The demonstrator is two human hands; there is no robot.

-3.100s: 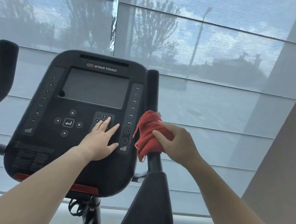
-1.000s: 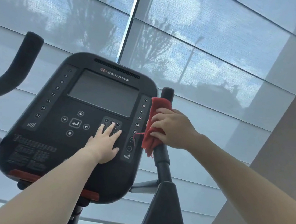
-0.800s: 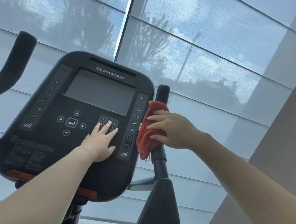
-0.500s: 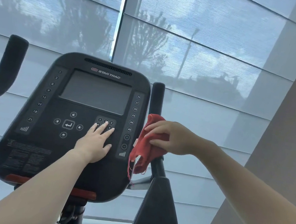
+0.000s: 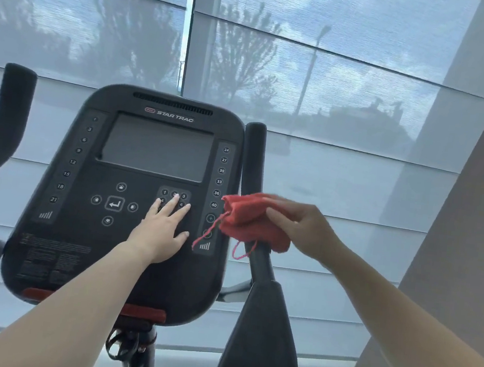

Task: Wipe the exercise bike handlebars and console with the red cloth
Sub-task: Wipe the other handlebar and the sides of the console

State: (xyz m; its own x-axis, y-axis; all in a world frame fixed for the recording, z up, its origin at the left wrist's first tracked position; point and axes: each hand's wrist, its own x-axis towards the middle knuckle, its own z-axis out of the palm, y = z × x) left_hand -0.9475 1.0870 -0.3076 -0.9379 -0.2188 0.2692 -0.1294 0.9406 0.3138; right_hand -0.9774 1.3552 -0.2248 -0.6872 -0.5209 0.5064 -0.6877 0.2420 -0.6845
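Observation:
The black exercise bike console (image 5: 128,231) faces me at centre left, its screen dark. My left hand (image 5: 162,228) lies flat on its number keypad with the fingers straight. The right handlebar (image 5: 253,160) rises just right of the console. My right hand (image 5: 301,231) holds the bunched red cloth (image 5: 250,220) against that handlebar about halfway up, with loose threads hanging from the cloth. The left handlebar (image 5: 7,116) curves up at the far left, untouched.
A large window with a translucent roller blind (image 5: 332,103) fills the background. A beige wall (image 5: 468,237) stands close on the right. The bike's padded black frame part (image 5: 260,334) rises below the right handlebar.
My right hand slid the red cloth up the right handlebar and back down to mid-height, and now holds it more loosely. My left hand stayed on the keypad.

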